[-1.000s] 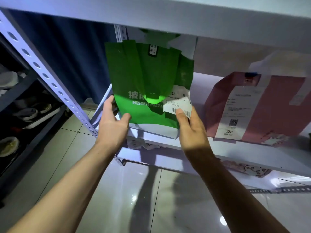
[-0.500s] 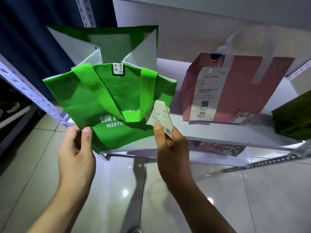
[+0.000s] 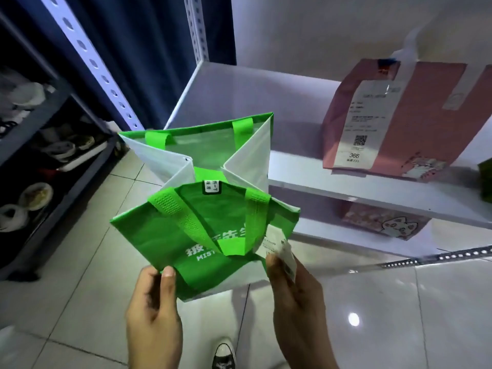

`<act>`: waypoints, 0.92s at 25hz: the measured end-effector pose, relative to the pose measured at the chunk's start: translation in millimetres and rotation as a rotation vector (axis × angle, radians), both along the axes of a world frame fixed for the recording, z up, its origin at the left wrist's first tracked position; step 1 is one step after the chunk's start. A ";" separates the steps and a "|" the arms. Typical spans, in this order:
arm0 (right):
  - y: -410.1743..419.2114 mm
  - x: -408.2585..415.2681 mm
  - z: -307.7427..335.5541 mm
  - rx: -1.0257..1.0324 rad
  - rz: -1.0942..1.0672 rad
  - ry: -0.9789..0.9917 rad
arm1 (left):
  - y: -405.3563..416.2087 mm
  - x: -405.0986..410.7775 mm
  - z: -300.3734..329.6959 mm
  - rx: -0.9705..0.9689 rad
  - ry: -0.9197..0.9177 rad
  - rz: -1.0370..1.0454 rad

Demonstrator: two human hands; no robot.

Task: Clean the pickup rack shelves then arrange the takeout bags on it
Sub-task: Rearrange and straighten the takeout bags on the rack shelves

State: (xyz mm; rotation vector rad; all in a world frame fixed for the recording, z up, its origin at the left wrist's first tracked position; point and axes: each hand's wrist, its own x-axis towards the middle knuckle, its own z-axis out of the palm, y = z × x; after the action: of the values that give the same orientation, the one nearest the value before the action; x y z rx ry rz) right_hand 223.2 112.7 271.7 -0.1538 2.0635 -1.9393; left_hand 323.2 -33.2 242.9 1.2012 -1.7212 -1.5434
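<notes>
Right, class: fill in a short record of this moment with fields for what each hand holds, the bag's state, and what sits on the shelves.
left hand: grips the lower left edge of the green bag
right hand: pinches the receipt at the bag's right side
green bag: open at the top, held off the white shelf
white shelf: pink bag standing, labelled 366
lower shelf: cat-print pink bag

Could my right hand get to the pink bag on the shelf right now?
Probably not yet: the right hand is pinching the green bag and its receipt. The path to the pink bag on the shelf looks open otherwise.
</notes>
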 end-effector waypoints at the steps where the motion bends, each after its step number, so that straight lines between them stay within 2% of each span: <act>1: 2.0 5.1 -9.2 0.007 -0.005 -0.016 | 4.3 9.1 -7.3 0.008 -0.032 0.018; 6: 17.1 18.5 -73.9 0.135 0.006 -0.084 | 25.1 25.5 -61.6 0.086 -0.102 -0.024; 12: 58.7 10.3 -168.0 0.205 -0.154 -0.220 | 49.9 2.3 -144.0 0.120 -0.177 -0.198; 17: 93.4 -42.2 -230.4 0.073 -0.337 -0.329 | 78.2 -60.9 -202.6 0.151 -0.105 -0.330; 23: 97.1 -149.4 -272.1 -0.054 -0.353 -0.260 | 81.7 -171.9 -254.1 0.082 0.095 -0.397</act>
State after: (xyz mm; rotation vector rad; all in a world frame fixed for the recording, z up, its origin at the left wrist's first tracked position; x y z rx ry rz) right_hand 73.9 209.8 -0.4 0.4582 1.9662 -2.0791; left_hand 151.3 48.4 -11.2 0.8383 -1.9304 -1.8818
